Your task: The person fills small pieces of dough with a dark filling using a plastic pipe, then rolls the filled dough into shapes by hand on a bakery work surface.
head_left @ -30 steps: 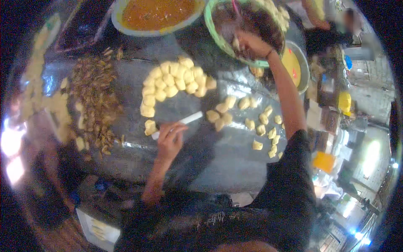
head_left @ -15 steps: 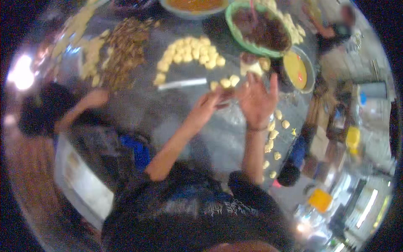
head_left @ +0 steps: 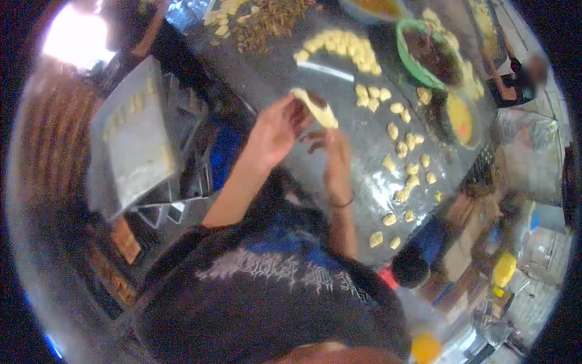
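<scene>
Since 1 s ago my right hand (head_left: 335, 159) has left the green plastic bowl of dark filling (head_left: 431, 56) and joined my left hand (head_left: 274, 130), both now pinching the pale folded dough wrapper (head_left: 316, 108) held between them above the grey table (head_left: 364, 139), so folding is underway.

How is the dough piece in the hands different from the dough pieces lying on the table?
The held dough piece is larger, flattened and partly folded, with dark filling showing; the loose dough pieces are small, closed lumps. It is lifted between the left hand and right hand; they rest on the table. Both are pale yellow.
</scene>
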The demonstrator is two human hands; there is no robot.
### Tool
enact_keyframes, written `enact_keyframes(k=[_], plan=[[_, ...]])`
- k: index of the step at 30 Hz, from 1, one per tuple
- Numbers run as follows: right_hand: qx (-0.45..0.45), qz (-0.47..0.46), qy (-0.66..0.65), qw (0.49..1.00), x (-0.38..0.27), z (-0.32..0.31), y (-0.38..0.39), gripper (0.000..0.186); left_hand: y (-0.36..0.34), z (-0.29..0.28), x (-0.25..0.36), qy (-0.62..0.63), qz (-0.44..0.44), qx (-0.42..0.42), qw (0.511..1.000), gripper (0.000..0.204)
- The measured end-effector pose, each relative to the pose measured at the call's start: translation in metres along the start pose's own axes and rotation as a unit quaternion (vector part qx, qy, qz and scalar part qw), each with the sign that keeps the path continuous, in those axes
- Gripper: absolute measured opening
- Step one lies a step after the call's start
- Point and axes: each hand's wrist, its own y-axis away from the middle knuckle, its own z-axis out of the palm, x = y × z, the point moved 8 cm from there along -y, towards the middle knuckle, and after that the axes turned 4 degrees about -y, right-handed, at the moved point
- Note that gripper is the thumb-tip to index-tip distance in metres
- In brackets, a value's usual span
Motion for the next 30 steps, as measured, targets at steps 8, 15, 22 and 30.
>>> enact_keyframes(k=[8, 15, 22, 30], plan=[[-0.089, -0.175, 0.405, 0.893, -0.073, 0.069, -0.045, 0.024, -0.019, -0.021, 0.051, 0.215, 0.050, -0.082, 0.972, 0.028], [-0.127, -0.098, 0.445, 0.881, 0.009, 0.104, -0.173, 0.025, -0.089, -0.108, 0.136, 0.396, 0.162, -0.134, 0.894, 0.035], [-0.239, -0.227, 0.433, 0.839, 0.132, 0.176, -0.354, 0.024, -0.156, -0.157, 0.206, 0.297, 0.291, -0.003, 0.909, 0.054], [-0.289, -0.128, 0.513, 0.798, 0.237, 0.196, -0.407, 0.022, -0.212, -0.192, 0.219, 0.479, 0.220, -0.065, 0.847, 0.058]])
